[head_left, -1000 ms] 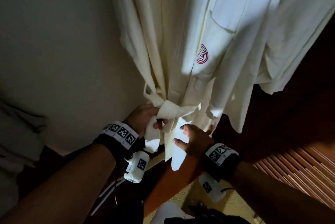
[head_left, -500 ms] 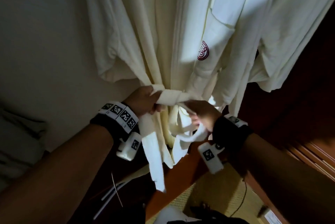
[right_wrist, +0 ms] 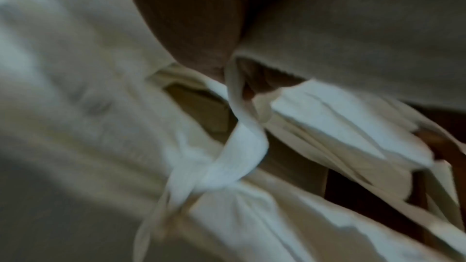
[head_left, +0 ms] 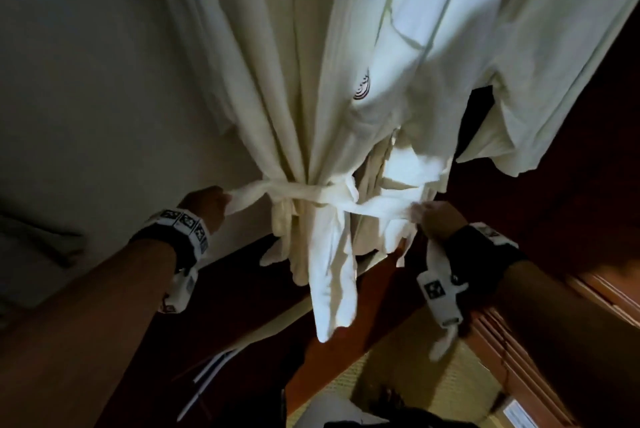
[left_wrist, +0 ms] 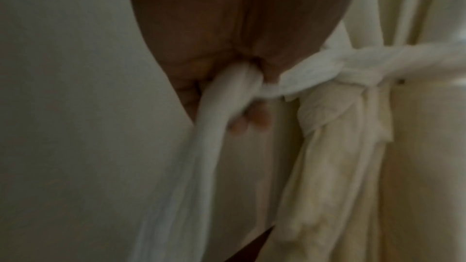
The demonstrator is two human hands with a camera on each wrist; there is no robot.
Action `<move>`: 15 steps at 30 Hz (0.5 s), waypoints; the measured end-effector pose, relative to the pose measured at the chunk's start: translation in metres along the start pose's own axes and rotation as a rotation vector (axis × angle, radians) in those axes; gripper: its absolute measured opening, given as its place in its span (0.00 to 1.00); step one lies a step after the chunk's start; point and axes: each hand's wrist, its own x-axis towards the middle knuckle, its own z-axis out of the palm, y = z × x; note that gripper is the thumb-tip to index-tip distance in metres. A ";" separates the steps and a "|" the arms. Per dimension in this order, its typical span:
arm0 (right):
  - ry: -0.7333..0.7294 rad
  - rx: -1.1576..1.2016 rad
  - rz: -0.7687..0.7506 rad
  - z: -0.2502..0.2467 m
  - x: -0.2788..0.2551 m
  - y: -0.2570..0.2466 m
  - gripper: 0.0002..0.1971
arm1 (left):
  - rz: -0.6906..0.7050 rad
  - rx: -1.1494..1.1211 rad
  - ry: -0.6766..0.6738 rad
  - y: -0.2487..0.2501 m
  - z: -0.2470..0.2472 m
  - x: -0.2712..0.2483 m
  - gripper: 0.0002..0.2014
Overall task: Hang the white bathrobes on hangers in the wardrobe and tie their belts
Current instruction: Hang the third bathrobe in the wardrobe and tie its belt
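Observation:
A white bathrobe [head_left: 311, 63] with a dark red logo [head_left: 362, 89] hangs in front of me. Its white belt [head_left: 304, 192] is wrapped round the gathered waist, with a knot [head_left: 343, 193] at the middle. My left hand [head_left: 207, 207] grips the belt's left end [left_wrist: 227, 95] and holds it out sideways. My right hand [head_left: 438, 219] grips the right end [right_wrist: 242, 119], stretched taut from the knot [right_wrist: 201, 178]. One loose tail [head_left: 334, 289] hangs down from the knot. A second white bathrobe [head_left: 554, 46] hangs to the right.
A pale wall [head_left: 86, 81] stands on the left. Dark wooden wardrobe parts [head_left: 571, 219] lie to the right, with slatted wood [head_left: 502, 358] below them. Woven flooring [head_left: 398, 375] shows at the bottom, and pale bedding [head_left: 31, 254] at the far left.
My hands have moved apart from the middle, the left going left and the right going right, drawing the belt ends taut. The knot has closed tighter round the waist.

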 end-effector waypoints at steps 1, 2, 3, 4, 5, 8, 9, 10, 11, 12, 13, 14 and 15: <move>-0.020 -0.046 -0.086 0.013 -0.007 -0.009 0.12 | -0.007 -0.018 -0.046 0.006 0.003 0.000 0.19; -0.003 -0.079 -0.181 0.022 -0.015 -0.022 0.12 | -0.005 -0.037 -0.066 0.013 0.003 0.000 0.19; 0.028 -0.110 -0.281 0.029 -0.019 -0.033 0.12 | 0.019 -0.051 -0.044 0.019 0.000 0.000 0.18; 0.054 -0.125 -0.376 0.031 -0.024 -0.048 0.15 | 0.062 -0.064 0.007 0.025 -0.008 0.000 0.17; 0.063 -0.126 -0.460 0.029 -0.030 -0.063 0.19 | 0.115 -0.081 0.064 0.033 -0.017 -0.001 0.16; 0.145 -0.071 -0.705 0.004 -0.041 -0.117 0.16 | 0.323 -0.167 0.276 0.061 -0.059 -0.009 0.11; 0.188 -0.071 -0.771 -0.010 -0.044 -0.137 0.13 | 0.380 -0.200 0.359 0.072 -0.079 -0.009 0.12; 0.232 -0.068 -0.843 -0.024 -0.046 -0.154 0.12 | 0.418 -0.222 0.415 0.081 -0.100 -0.008 0.12; 0.286 -0.069 -0.917 -0.040 -0.046 -0.172 0.11 | 0.447 -0.231 0.467 0.090 -0.122 -0.005 0.10; 0.337 -0.085 -0.980 -0.060 -0.048 -0.192 0.11 | 0.465 -0.233 0.514 0.100 -0.150 -0.003 0.08; 0.385 -0.096 -1.013 -0.078 -0.051 -0.210 0.12 | 0.487 -0.238 0.564 0.109 -0.175 -0.002 0.07; 0.447 -0.095 -1.039 -0.100 -0.055 -0.230 0.14 | 0.515 -0.243 0.625 0.120 -0.206 -0.001 0.06; 0.517 -0.086 -1.063 -0.118 -0.057 -0.246 0.15 | 0.544 -0.249 0.688 0.129 -0.229 -0.001 0.06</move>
